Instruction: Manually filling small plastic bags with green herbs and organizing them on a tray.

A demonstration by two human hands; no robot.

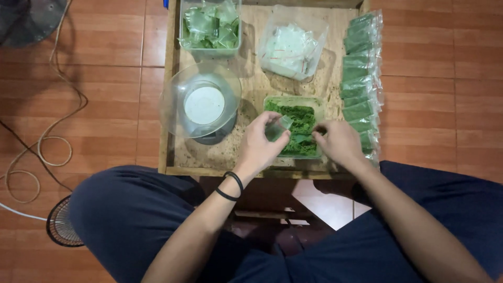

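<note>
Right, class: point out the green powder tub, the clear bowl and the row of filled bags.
Green powder tub (301, 116), head view, on the powder.
Clear bowl (175, 89), head view, left wall.
Filled bags (359, 78), head view, mid-row.

Lighting dim and warm, from overhead. Soft shadows lie right of the clear bowl (200, 99) and tubs on the wooden tray (251, 152). Faint glare on the bowl rim and on the packet row (361, 78). Focus slightly soft throughout; hands mildly blurred. Floor lines bow slightly toward the edges.

I'm looking at a low wooden table (251, 94) carrying tubs — green powder tub (293, 107), clear bowl (173, 99) — and a row of filled packets (360, 78).
</note>
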